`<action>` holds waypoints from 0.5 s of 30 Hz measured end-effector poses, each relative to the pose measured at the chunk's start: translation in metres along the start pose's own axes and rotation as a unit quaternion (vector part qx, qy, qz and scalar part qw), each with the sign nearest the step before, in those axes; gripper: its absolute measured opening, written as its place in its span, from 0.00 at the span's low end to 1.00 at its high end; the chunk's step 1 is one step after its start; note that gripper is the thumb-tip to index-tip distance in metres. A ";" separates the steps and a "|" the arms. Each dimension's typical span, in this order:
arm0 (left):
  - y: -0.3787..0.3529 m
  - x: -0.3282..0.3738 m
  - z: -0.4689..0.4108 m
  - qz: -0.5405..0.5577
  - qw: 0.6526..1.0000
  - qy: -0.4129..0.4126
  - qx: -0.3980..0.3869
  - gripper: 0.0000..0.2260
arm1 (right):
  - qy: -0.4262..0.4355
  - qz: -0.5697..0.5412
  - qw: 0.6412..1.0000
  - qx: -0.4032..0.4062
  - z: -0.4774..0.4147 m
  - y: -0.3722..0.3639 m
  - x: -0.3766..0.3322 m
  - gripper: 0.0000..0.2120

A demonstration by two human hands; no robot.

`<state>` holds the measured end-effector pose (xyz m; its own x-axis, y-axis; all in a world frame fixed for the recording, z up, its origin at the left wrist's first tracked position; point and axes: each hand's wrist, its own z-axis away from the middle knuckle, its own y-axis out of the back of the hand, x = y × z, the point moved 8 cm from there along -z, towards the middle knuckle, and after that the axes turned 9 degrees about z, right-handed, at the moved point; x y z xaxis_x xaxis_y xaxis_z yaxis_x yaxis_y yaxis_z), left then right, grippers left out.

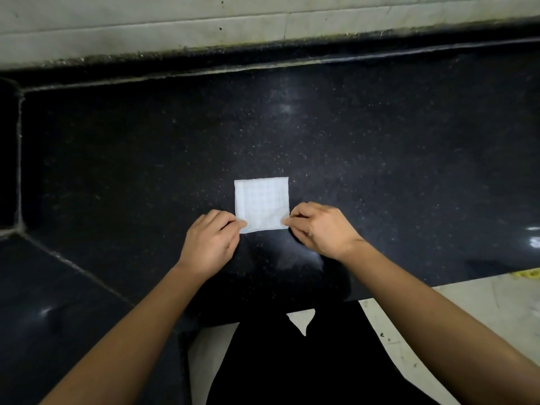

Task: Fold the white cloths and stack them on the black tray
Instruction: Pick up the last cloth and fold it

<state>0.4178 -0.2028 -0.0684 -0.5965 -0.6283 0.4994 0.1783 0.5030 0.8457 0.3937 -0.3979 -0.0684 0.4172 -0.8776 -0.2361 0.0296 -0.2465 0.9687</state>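
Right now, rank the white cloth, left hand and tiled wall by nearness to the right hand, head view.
1. white cloth: the right hand pinches its near right corner.
2. left hand, at the cloth's near left corner.
3. tiled wall, behind the counter.

a black speckled stone counter carries everything. one small white cloth, folded square, lies flat on it near the front edge.

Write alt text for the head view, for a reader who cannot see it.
A left hand and right hand pinch the near corners of a square white cloth lying flat on a speckled black counter. A pale wall runs behind.
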 end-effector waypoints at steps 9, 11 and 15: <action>0.006 0.008 0.001 -0.006 0.999 0.035 0.024 0.12 | -0.079 -0.026 0.994 0.073 0.003 0.012 0.003 0.13; -0.001 0.010 -0.013 -0.013 0.999 0.044 -0.019 0.17 | -0.092 0.001 0.995 0.025 -0.009 0.007 0.001 0.20; -0.034 -0.014 -0.034 -0.097 0.975 0.082 -0.181 0.29 | -0.081 0.108 0.979 -0.155 -0.029 -0.029 0.000 0.35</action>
<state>0.4470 -0.2315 -0.0975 -0.5194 -0.7916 0.3219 0.3570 0.1412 0.9234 0.4192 -0.3790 -0.0943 0.2962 -0.9551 -0.0075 0.2411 0.0671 0.9682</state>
